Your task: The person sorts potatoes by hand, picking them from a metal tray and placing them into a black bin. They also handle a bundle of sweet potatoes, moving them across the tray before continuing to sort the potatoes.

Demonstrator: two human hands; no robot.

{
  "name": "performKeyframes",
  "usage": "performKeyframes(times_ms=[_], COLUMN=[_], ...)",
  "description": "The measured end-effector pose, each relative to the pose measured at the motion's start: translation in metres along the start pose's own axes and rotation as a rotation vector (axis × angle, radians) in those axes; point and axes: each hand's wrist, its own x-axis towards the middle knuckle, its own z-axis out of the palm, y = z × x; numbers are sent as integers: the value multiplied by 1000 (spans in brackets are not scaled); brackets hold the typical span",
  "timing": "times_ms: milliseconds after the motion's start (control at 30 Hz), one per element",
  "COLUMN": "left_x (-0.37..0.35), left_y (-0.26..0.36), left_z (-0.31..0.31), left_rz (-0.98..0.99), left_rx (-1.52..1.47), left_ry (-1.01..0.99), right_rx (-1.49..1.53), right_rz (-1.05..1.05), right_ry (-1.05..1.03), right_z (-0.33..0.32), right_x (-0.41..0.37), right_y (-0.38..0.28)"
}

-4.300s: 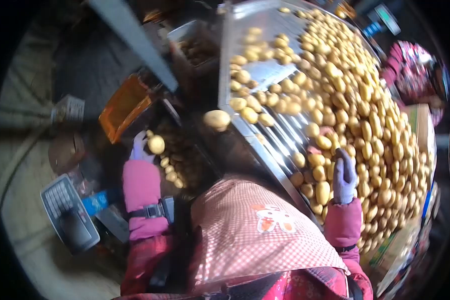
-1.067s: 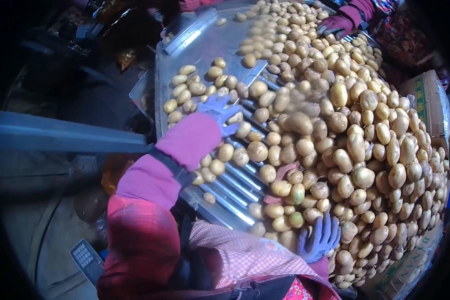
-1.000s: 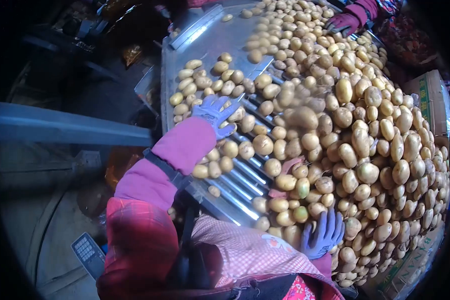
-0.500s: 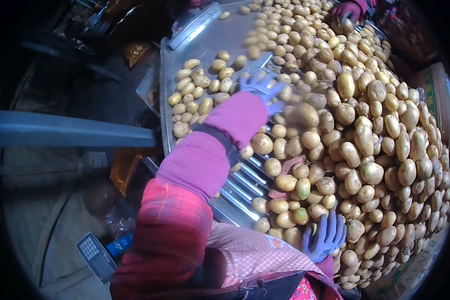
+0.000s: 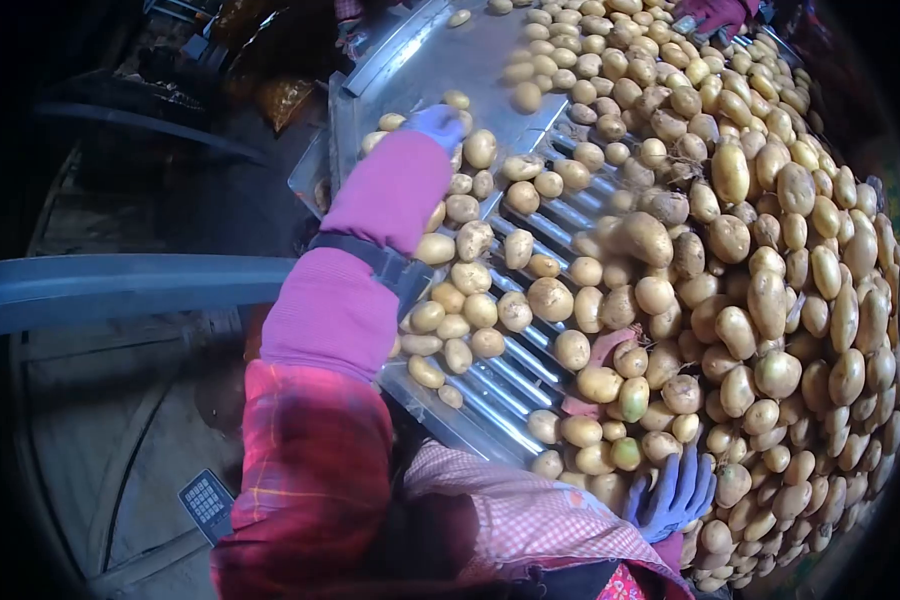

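At the upper left of the sorting table, my left hand [image 5: 437, 125], in a pale purple glove, is among loose potatoes [image 5: 480, 148]; its fingers are hidden and blurred, so its grip is unclear. My right hand [image 5: 675, 495], gloved the same, lies with fingers spread on the near edge of the big potato pile [image 5: 770, 290]. Metal rollers [image 5: 515, 375] run between the loose potatoes and the pile. A pinkish-red scrap [image 5: 608, 345] lies among potatoes beside the rollers.
Another person's gloved hand [image 5: 715, 15] is at the far top right of the pile. A grey bar [image 5: 140, 290] crosses the left side. Below it lies a keypad device [image 5: 207, 503]. A raised metal edge [image 5: 395, 45] borders the table's far left.
My left hand has moved left and away from me, from the rollers to the table's left side. Loose potatoes have shifted nearer and onto the rollers. My right hand remains on the pile.
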Motion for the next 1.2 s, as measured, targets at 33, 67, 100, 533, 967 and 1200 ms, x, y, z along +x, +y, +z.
performKeyframes(times_ms=[33, 67, 100, 533, 967, 1200], left_x=[1, 1, 0, 18, -81, -126], left_y=[11, 14, 2, -56, -43, -51], left_z=[21, 35, 40, 63, 90, 96], left_rz=[-22, -46, -50, 409, -332, -115], left_rx=[574, 1146, 1136, 583, -269, -942], left_ry=[-16, -38, -42, -26, -159, -282], right_rx=[-2, -2, -4, 51, 118, 130], right_rz=[-5, -8, -12, -7, 10, -8], right_ry=[-2, -14, -29, -74, -113, -71], right_z=[0, 0, 0, -5, -14, -12], right_x=[1, 1, 0, -2, -8, -9], right_y=[0, 0, 1, 4, 7, 6])
